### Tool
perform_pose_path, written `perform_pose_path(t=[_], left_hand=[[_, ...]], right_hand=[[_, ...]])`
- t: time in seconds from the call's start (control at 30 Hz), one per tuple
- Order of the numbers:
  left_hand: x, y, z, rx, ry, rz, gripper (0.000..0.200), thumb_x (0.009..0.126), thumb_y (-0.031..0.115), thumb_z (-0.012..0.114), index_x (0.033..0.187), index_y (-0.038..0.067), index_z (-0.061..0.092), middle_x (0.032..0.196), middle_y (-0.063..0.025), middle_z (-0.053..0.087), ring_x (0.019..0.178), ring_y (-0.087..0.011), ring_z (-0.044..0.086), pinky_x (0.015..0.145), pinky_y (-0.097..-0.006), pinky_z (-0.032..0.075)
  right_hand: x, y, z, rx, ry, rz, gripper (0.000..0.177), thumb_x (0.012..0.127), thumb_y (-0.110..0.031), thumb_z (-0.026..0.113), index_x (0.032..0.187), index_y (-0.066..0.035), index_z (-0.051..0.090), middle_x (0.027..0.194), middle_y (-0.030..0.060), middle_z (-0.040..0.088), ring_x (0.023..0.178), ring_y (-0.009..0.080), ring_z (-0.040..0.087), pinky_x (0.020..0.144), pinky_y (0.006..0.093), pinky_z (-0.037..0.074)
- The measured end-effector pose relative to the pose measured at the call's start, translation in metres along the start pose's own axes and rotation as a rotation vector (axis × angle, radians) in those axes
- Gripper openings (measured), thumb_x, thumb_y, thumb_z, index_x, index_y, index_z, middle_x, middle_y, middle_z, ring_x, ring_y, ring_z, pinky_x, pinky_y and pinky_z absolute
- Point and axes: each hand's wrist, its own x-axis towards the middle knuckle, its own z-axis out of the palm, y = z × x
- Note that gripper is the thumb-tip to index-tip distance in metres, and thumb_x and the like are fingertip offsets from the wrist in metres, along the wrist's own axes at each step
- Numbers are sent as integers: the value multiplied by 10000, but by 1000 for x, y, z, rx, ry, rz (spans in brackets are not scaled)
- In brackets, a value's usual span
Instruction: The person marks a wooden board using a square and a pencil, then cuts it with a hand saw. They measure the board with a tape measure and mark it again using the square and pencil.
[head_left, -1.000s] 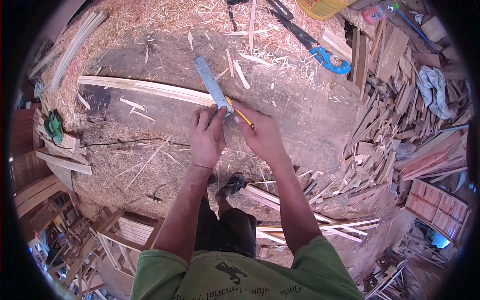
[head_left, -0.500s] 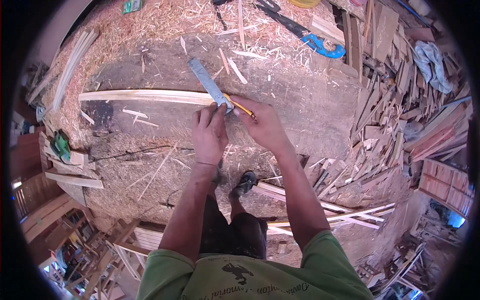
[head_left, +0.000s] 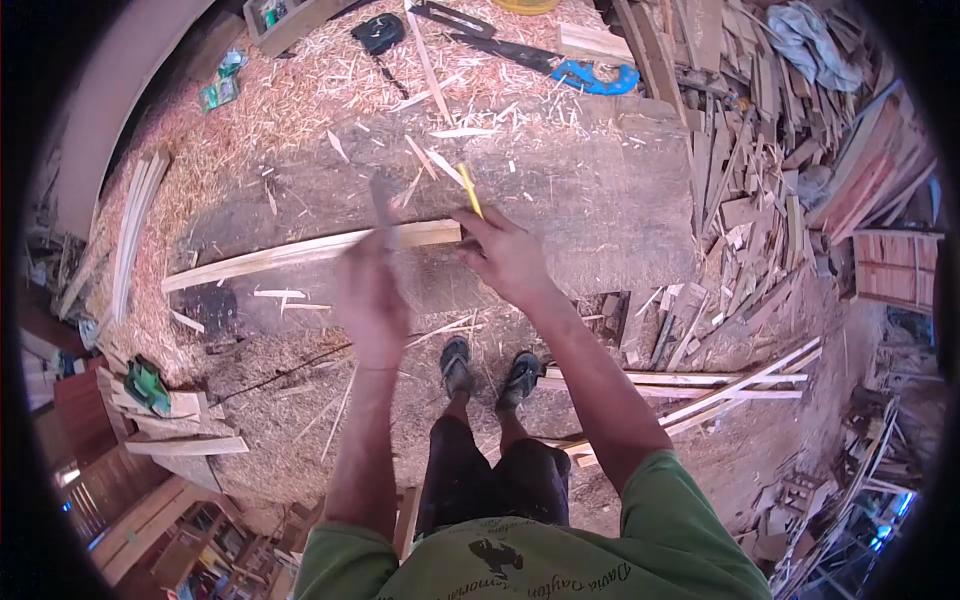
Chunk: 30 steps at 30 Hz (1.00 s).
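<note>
A pale strip of wood (head_left: 300, 252), seemingly two pieces side by side, lies across the dark work board. My left hand (head_left: 372, 305), smeared by motion, is closed over the near side of the strip. From it sticks up a flat grey metal strip (head_left: 381, 205), like a ruler or the blade of a square, also blurred. My right hand (head_left: 508, 262) is at the wood's right end, fingertips close to or touching it. A yellow pencil (head_left: 470, 190) stands up from between its fingers, pointing away from me.
Behind the board (head_left: 600, 230) lie a blue-handled saw (head_left: 595, 78), a black square (head_left: 450, 18) and a black tape measure (head_left: 378, 34) among shavings. Curved wood strips (head_left: 138, 230) lie at left. Scrap wood (head_left: 750, 230) is heaped at right; long battens (head_left: 700, 385) lie near my feet.
My left hand has moved left along the wood with the metal strip, which has left the wood's right end. My right hand has turned the pencil from lying slanted to upright.
</note>
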Motion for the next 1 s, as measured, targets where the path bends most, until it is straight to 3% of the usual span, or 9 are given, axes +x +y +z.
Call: perform_pose_path(t=[0.1, 0.13, 0.2, 0.27, 0.4, 0.57, 0.7, 0.87, 1.0], left_hand=[[34, -30, -56, -47, 246, -156, 298, 1110, 65, 582, 1379, 13, 701, 1160, -119, 740, 989, -207, 700, 851, -356, 591], [45, -27, -69, -332, 364, -443, 312, 1142, 181, 604, 1361, -15, 711, 1229, -109, 747, 1096, -148, 670, 936, -314, 549], [59, -54, -91, -443, 402, -608, 311, 1147, 207, 586, 1329, -9, 718, 1231, -104, 753, 1113, -155, 698, 981, -295, 551], [62, -86, -91, -724, 373, -699, 305, 1138, 202, 595, 1329, 1, 721, 1232, -103, 749, 1169, -161, 682, 1050, -307, 529], [70, -93, -58, -732, 40, -793, 273, 1130, 169, 588, 1294, -1, 726, 1233, -77, 742, 1181, -190, 673, 1097, -341, 508], [76, -114, 19, -560, -389, -403, 255, 1118, 183, 576, 1269, 46, 729, 1236, -130, 758, 1148, -285, 690, 1063, -422, 518], [75, -103, 59, -254, -377, -173, 199, 1068, 168, 612, 1203, 111, 747, 1121, -141, 749, 1032, -376, 673, 967, -473, 526], [54, -85, 61, -51, -347, 40, 235, 1026, 185, 647, 1240, 150, 736, 1129, -96, 758, 1075, -353, 680, 978, -494, 523], [51, -87, 56, -134, -318, 75, 278, 1041, 258, 665, 1284, 142, 733, 1153, -116, 757, 1071, -354, 688, 958, -475, 540]], right_hand=[[8, 0, 13, -35, 36, 3, 466, 917, -126, 776, 1369, -143, 667, 1274, 106, 712, 1062, 342, 744, 919, 447, 620], [11, -3, 11, -36, 88, -36, 447, 911, -119, 778, 1345, -136, 673, 1249, 97, 716, 1059, 342, 740, 927, 447, 618], [15, -4, 12, -72, 189, -132, 429, 900, -112, 784, 1317, -129, 681, 1235, 82, 721, 1074, 337, 731, 943, 445, 615], [19, 2, 20, -144, 280, -240, 431, 892, -114, 794, 1309, -127, 685, 1255, 68, 724, 1113, 325, 722, 958, 441, 611], [11, 16, 32, -212, 253, -254, 356, 911, -148, 794, 1254, -120, 705, 1322, 53, 725, 1155, 307, 713, 981, 431, 604], [0, 3, 36, -137, 295, -154, 250, 940, -220, 781, 1170, -135, 733, 1322, 31, 745, 1160, 295, 721, 975, 414, 608], [-1, 0, 49, -156, 389, -126, 207, 939, -204, 774, 1132, -140, 734, 1347, 27, 743, 1183, 285, 721, 946, 402, 623], [-5, -11, 50, -218, 431, -180, 165, 930, -140, 750, 1092, -126, 722, 1320, 62, 757, 1173, 302, 731, 925, 418, 626], [-18, -16, 44, -137, 536, 108, 152, 938, -116, 752, 1079, -72, 718, 1299, 138, 762, 1143, 346, 753, 925, 424, 620]])
